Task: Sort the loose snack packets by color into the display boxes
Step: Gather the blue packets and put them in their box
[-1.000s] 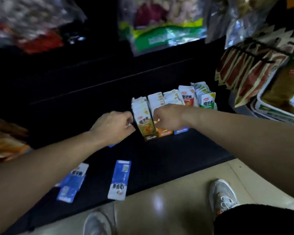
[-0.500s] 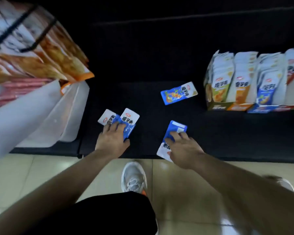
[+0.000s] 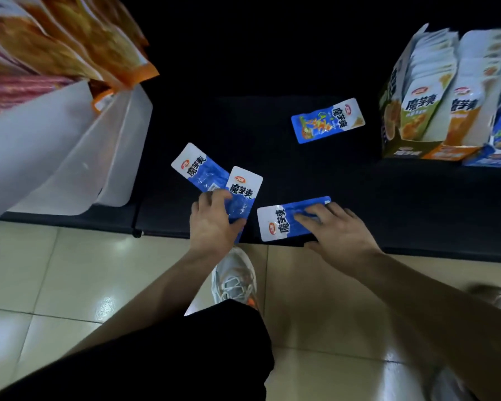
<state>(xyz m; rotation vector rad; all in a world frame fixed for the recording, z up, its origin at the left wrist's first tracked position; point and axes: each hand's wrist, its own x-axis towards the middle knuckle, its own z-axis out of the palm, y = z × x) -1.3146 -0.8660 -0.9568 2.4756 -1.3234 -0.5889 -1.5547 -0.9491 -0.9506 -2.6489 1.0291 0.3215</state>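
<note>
Several blue-and-white snack packets lie loose on the dark shelf. My left hand (image 3: 214, 219) grips the lower end of one upright packet (image 3: 243, 192), which overlaps a second packet (image 3: 195, 166) lying to its left. My right hand (image 3: 340, 230) presses its fingers on a third packet (image 3: 281, 219) lying sideways at the shelf's front edge. A fourth packet (image 3: 327, 120) lies alone farther back. At the right stand the display boxes: green (image 3: 402, 149), orange (image 3: 446, 153) and blue (image 3: 489, 159), each filled with upright packets.
A white plastic bin (image 3: 70, 146) stands at the left, with orange snack bags (image 3: 78, 36) hanging above it. The shelf's front edge (image 3: 417, 250) runs just below my hands. Beige floor tiles and my grey shoe (image 3: 235, 282) lie beneath.
My hands left the display boxes and came down to the loose blue packets. In the last half second the right hand turned its packet sideways, and the left hand closed on the upright packet.
</note>
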